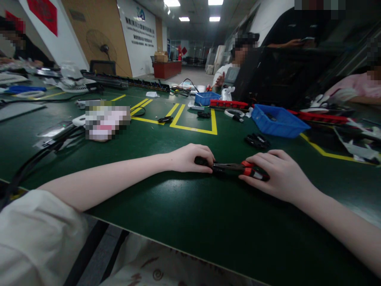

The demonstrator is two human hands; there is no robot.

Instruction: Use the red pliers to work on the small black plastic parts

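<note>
My right hand (272,172) is closed around the red and black handles of a pair of long-nose pliers (230,167). The pliers' jaws point left and meet a small black part (201,161) that my left hand (192,158) pinches between thumb and fingers. What kind of part it is I cannot make out, since my fingers cover much of it. Both hands rest low over the green table (178,214). A black bundle (256,140), perhaps coiled cable, lies just beyond my right hand.
Behind my right hand stands a blue bin (279,121), with a second blue bin (206,97) farther back. Yellow tape (195,129) marks the tabletop. At left lie a blurred-out pink object (107,123) and black cables (38,153). Other people sit across the table.
</note>
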